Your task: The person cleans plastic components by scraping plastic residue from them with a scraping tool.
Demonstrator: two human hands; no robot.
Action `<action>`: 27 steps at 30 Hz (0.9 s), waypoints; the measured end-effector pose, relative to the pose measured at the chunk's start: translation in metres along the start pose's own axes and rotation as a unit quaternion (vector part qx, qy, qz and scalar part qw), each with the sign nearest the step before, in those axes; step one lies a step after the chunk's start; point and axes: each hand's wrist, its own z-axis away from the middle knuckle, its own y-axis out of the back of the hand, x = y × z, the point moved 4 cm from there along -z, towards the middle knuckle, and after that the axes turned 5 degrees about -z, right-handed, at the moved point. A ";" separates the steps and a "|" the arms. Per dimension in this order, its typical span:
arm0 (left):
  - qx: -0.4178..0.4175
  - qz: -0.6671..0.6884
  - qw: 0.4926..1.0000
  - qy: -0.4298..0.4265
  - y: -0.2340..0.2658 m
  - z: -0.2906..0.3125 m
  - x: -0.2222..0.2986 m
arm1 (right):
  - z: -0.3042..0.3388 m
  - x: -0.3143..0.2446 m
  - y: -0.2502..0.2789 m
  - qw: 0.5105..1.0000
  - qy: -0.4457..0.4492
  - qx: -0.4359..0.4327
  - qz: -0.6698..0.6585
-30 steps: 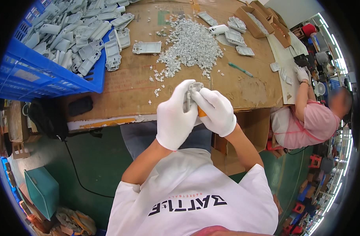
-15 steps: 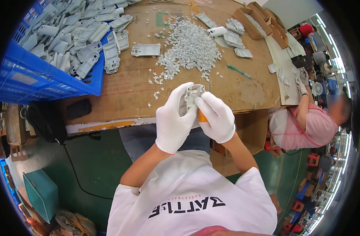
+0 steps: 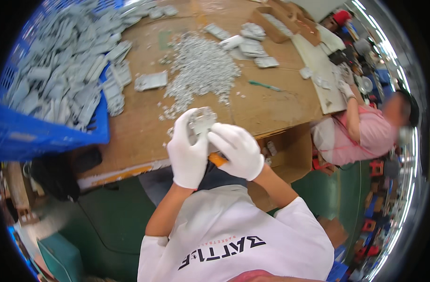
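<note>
In my white-gloved left hand (image 3: 187,160) is a small grey plastic casing (image 3: 203,119), gripped near the table's front edge. My right hand (image 3: 241,152), gloved too, closes round an orange-handled tool (image 3: 218,159); its working end is hidden. The right fingertips meet the casing's lower right side. Beyond my hands lies a heap of small grey plastic bits (image 3: 201,66). Left of the heap, a single grey casing (image 3: 151,81) rests on the cardboard tabletop. A green pen-like stick (image 3: 265,85) lies to the heap's right.
A blue crate (image 3: 41,134) at the left overflows with grey casings (image 3: 60,70). Several casings (image 3: 252,46) are stacked at the back right, near an open cardboard box (image 3: 264,23). A co-worker in pink (image 3: 360,131) sits at the right. Below the table edge stands another cardboard box (image 3: 292,157).
The view has swung, so the table and crate appear shifted. Both hands remain together at the casing, which has tipped somewhat; the orange handle now slants more and shows more clearly.
</note>
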 end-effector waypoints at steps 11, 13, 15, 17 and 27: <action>-0.243 0.148 0.956 0.077 -0.079 -0.038 -0.025 | 0.030 0.055 0.021 0.989 -0.134 -0.055 -0.024; -0.232 0.087 0.967 0.056 -0.085 -0.036 -0.023 | 0.023 0.075 0.034 0.990 -0.141 -0.001 -0.007; -0.148 -0.040 0.986 -0.058 -0.066 -0.051 -0.013 | 0.023 0.121 0.060 0.983 -0.162 0.074 0.042; -0.022 -0.263 0.939 -0.221 -0.029 -0.080 -0.001 | 0.034 0.186 0.087 0.957 -0.227 0.121 0.131; -0.065 -0.572 0.781 -0.243 0.053 -0.177 -0.068 | 0.042 0.346 0.121 0.822 -0.299 0.001 0.485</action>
